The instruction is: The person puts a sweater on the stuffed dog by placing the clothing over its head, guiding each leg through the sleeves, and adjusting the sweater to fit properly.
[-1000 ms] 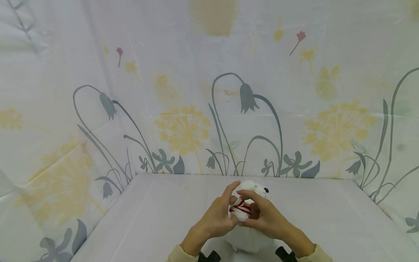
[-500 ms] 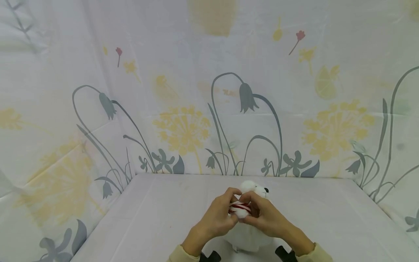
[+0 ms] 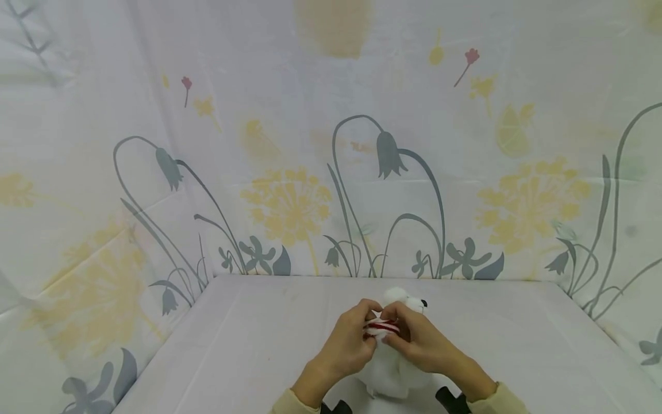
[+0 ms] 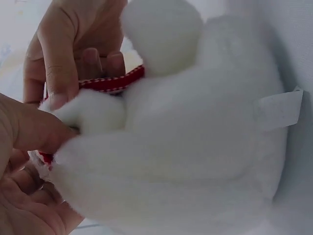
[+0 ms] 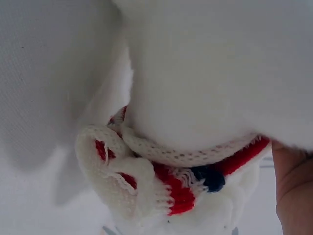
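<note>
A white plush bear [image 3: 391,374] with a black nose stands on the table, its back to me and its face turned right. A knitted garment [image 5: 178,193] with white, red and navy stripes wraps its upper body. My left hand [image 3: 345,339] pinches the garment's left side at the back, thumb and fingers bent. Opposite it, my right hand [image 3: 425,344] pinches the right side, close by. In the left wrist view, both hands meet at the red-edged knit, and part of the fingers is hidden by white fur. The right wrist view shows only part of a hand [image 5: 295,188].
A white cloth covers the table [image 3: 258,333]. Behind it hangs a floral-print curtain [image 3: 289,115] that also closes off both sides. A small white tag [image 4: 281,110] sticks out from the plush. Dark straps [image 3: 452,399] sit at the wrists.
The fingers of both hands, raised and spread at first, have bent down onto the striped knit and drawn closer together. The plush has shifted very slightly right.
</note>
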Action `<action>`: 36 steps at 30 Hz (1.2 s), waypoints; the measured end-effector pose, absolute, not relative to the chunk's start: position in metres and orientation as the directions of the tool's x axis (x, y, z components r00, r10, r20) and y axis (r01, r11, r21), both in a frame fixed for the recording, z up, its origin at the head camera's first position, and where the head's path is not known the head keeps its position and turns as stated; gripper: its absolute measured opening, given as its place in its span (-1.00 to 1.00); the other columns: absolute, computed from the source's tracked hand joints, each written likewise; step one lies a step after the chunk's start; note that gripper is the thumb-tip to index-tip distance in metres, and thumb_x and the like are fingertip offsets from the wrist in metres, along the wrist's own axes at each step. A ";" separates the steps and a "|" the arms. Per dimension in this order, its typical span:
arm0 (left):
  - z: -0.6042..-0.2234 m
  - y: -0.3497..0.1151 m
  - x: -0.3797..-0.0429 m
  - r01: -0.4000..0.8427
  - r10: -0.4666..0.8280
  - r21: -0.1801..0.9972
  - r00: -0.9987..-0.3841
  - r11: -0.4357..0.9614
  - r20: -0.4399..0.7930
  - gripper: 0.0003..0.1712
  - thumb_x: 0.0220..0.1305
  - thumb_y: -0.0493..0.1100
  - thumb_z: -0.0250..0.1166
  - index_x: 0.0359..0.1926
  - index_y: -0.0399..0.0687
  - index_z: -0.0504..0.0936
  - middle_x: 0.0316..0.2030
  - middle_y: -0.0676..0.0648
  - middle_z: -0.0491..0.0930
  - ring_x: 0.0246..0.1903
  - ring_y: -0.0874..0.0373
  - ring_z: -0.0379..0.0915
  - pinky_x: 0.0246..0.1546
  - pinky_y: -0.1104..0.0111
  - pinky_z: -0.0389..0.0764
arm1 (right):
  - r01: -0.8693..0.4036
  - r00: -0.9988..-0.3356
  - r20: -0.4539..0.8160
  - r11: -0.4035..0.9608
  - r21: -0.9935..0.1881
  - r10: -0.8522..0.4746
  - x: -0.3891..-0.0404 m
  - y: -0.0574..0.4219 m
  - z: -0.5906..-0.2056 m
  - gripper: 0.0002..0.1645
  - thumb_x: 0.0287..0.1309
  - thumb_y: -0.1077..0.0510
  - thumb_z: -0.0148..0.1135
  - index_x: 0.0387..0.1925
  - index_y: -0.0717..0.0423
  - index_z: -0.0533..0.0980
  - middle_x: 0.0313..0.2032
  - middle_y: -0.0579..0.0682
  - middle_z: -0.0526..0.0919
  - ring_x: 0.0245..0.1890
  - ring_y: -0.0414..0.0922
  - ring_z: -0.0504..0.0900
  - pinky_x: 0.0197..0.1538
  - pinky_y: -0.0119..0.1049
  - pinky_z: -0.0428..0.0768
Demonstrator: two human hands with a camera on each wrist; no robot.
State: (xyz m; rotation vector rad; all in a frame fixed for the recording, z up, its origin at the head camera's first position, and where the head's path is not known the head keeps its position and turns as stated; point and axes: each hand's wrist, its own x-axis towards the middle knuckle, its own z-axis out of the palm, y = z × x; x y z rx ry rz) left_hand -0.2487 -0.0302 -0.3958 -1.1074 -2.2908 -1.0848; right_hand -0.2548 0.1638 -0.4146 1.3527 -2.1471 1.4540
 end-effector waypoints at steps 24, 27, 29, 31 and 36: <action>-0.407 -0.031 -0.260 0.786 0.450 0.459 -0.615 0.414 0.648 -0.63 -0.13 -0.53 0.36 -0.32 -0.11 0.49 -0.37 0.03 0.48 -0.37 0.28 0.33 -0.34 0.53 0.40 | -0.835 -0.545 0.698 0.226 -0.502 -0.464 -0.257 0.158 -0.418 -0.65 0.06 0.49 0.25 -0.15 0.13 0.44 -0.24 -0.05 0.57 -0.34 -0.22 0.59 -0.34 -0.42 0.59; -0.407 -0.031 -0.260 0.790 0.435 0.449 -0.608 0.418 0.664 -0.64 -0.13 -0.53 0.36 -0.36 -0.10 0.48 -0.41 0.04 0.45 -0.41 0.28 0.30 -0.39 0.55 0.37 | -0.832 -0.547 0.697 0.207 -0.515 -0.464 -0.255 0.157 -0.414 -0.62 0.00 0.54 0.26 -0.17 0.19 0.44 -0.27 -0.01 0.58 -0.40 -0.22 0.59 -0.39 -0.41 0.59; -0.407 -0.031 -0.261 0.789 0.429 0.452 -0.608 0.415 0.668 -0.65 -0.13 -0.53 0.35 -0.39 -0.09 0.47 -0.43 0.04 0.42 -0.42 0.28 0.29 -0.41 0.55 0.37 | -0.838 -0.536 0.703 0.193 -0.511 -0.467 -0.251 0.156 -0.409 -0.60 -0.06 0.57 0.28 -0.19 0.23 0.43 -0.33 0.02 0.57 -0.48 -0.23 0.55 -0.46 -0.41 0.56; -0.408 -0.031 -0.260 0.788 0.418 0.458 -0.610 0.412 0.673 -0.66 -0.13 -0.54 0.34 -0.42 -0.09 0.46 -0.44 0.04 0.41 -0.43 0.28 0.29 -0.42 0.55 0.37 | -0.840 -0.532 0.707 0.186 -0.510 -0.466 -0.246 0.155 -0.403 -0.61 -0.08 0.57 0.30 -0.21 0.26 0.43 -0.37 0.05 0.57 -0.56 -0.22 0.51 -0.52 -0.41 0.52; -0.411 -0.030 -0.260 0.770 0.369 0.487 -0.630 0.413 0.683 -0.67 -0.10 -0.55 0.32 -0.41 -0.09 0.48 -0.41 0.02 0.43 -0.41 0.24 0.33 -0.40 0.52 0.42 | -0.835 -0.548 0.716 0.225 -0.503 -0.432 -0.243 0.154 -0.400 -0.64 -0.11 0.55 0.34 -0.27 0.25 0.45 -0.44 0.07 0.55 -0.62 -0.19 0.43 -0.58 -0.42 0.46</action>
